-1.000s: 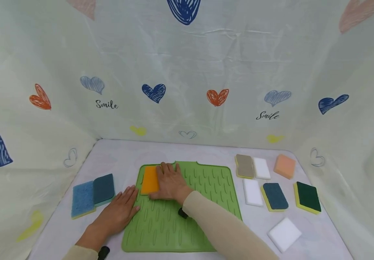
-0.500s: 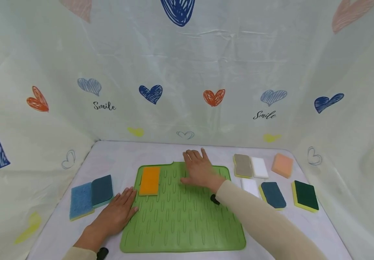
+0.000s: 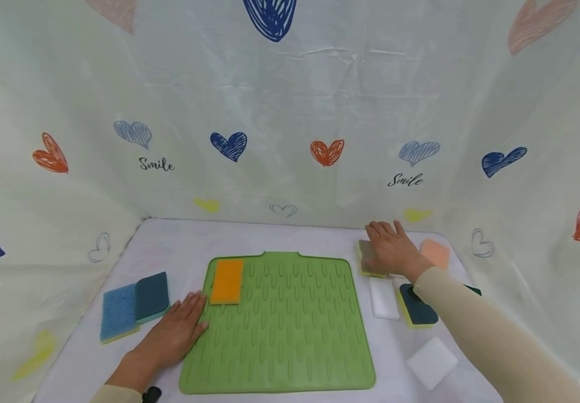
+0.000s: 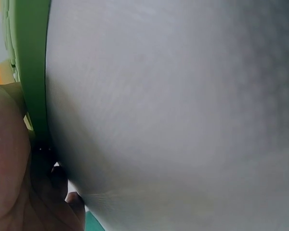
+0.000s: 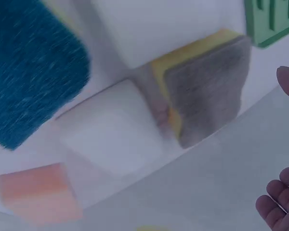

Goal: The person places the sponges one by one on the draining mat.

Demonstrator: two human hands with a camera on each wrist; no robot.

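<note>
At the left edge of a green ribbed mat [image 3: 279,341], my left hand [image 3: 174,333] rests with straight fingers. An orange flat sponge [image 3: 226,281] lies on the mat's upper left corner. My right hand [image 3: 394,251] hovers over a grey-topped yellow sponge [image 5: 207,91] at the back right, thumb and fingers spread apart with nothing between them. Behind that hand in the head view, a white sponge is mostly hidden; the right wrist view shows this white sponge [image 5: 113,130] beside the grey one. The left wrist view catches only part of the left hand [image 4: 9,159] against the mat edge.
Right of the mat lie another white sponge [image 3: 384,298], a dark blue scouring sponge [image 3: 420,310], a tilted white square [image 3: 432,362] and a peach sponge [image 3: 434,253]. A dark green one is mostly covered by the sleeve. Left: a blue sponge [image 3: 119,312] and a teal one [image 3: 151,296].
My right hand has left the orange sponge and moved right across the mat to above the grey sponge. The orange sponge stays on the mat; the left hand keeps its place.
</note>
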